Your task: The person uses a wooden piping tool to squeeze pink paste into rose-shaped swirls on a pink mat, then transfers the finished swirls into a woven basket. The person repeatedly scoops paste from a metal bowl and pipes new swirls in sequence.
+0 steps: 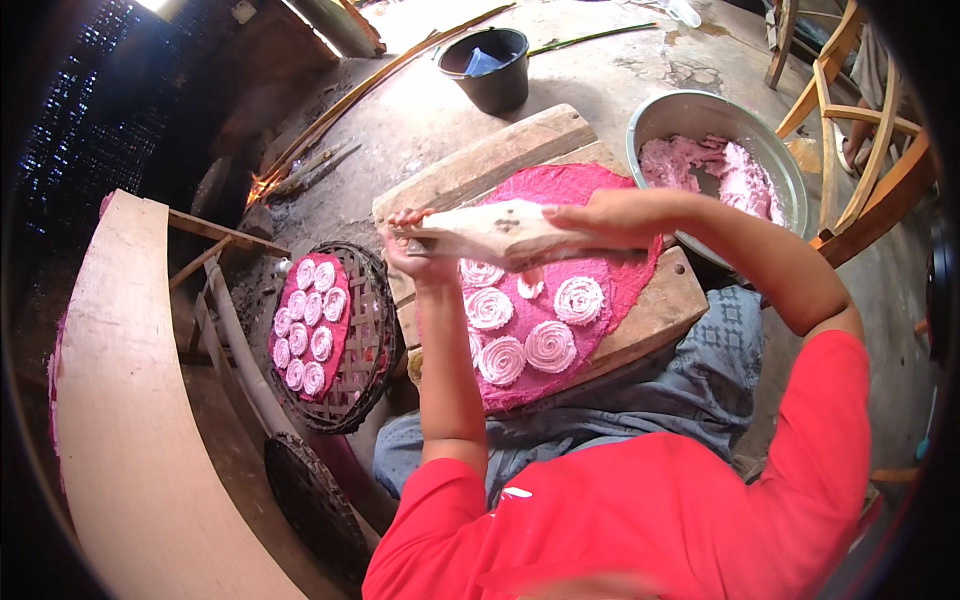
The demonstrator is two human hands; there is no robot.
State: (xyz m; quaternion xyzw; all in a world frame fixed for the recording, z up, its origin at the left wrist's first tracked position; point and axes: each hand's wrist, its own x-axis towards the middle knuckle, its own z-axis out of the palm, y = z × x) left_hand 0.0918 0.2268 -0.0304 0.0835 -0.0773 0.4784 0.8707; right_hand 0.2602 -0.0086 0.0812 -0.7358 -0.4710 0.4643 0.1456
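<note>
A pale wooden hand press (505, 228), broad in the middle with a small dark mark there, is held level in front of me. My left hand (418, 245) has its fingers closed round one end; my right hand (612, 217) grips the other end. Below it, several coiled swirls of pale pink dough (550, 346) lie on a bright pink sheet (625, 290). The press and my arms hide some of the swirls. Under the sheet is a thick wooden board (655, 315), in front of my lap.
To the left, a round woven tray (372, 350) carries a pink sheet of swirls. A grey basin (795, 190) of pink dough stands at right, a black bucket (505, 85) farther off. A small fire (262, 188) burns back left. Wooden chair frames (885, 190) edge the right.
</note>
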